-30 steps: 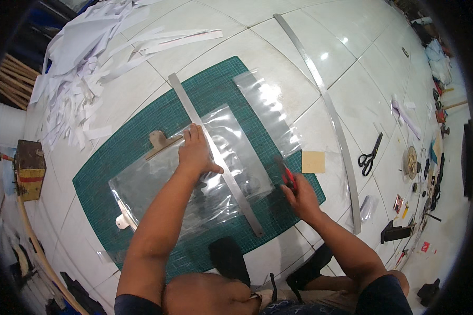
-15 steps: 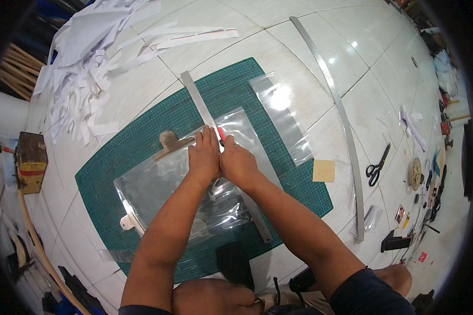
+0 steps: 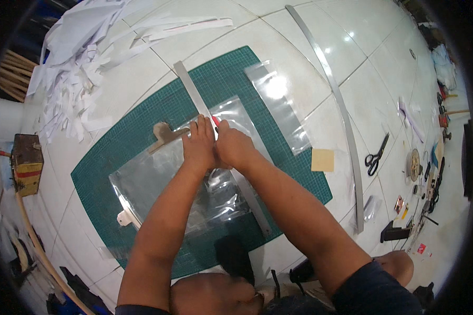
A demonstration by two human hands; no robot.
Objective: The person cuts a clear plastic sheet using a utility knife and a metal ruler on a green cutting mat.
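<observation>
On the white tiled floor, largest thing first:

- the floor point(image 3: 115, 100) carries everything; the person sits at its lower edge, both forearms reaching up the picture.
- a green cutting mat point(image 3: 142, 131) lies at a slant in the middle.
- a heap of white paper strips point(image 3: 73, 58) lies at the upper left, off the mat.
- a long metal strip point(image 3: 336, 100) curves down the right side, apart from the mat.
- a clear plastic sheet point(image 3: 157, 184) lies on the mat, partly under both forearms.
- a second clear plastic piece point(image 3: 278, 105) lies on the mat's upper right edge.
- a steel ruler point(image 3: 189, 89) runs at a slant across the mat and over the sheet.
- the left hand point(image 3: 198, 147) lies flat, fingers spread, pressing on the ruler and sheet.
- the right hand point(image 3: 235, 147) touches the left, fingers curled around a small red-tipped tool point(image 3: 215, 122) held against the ruler's edge; what kind of tool I cannot tell.
- a wooden box point(image 3: 27, 163) stands at the far left.
- black scissors point(image 3: 376, 155) lie right of the strip.
- a small tan card point(image 3: 322, 160) lies just off the mat's right edge.
</observation>
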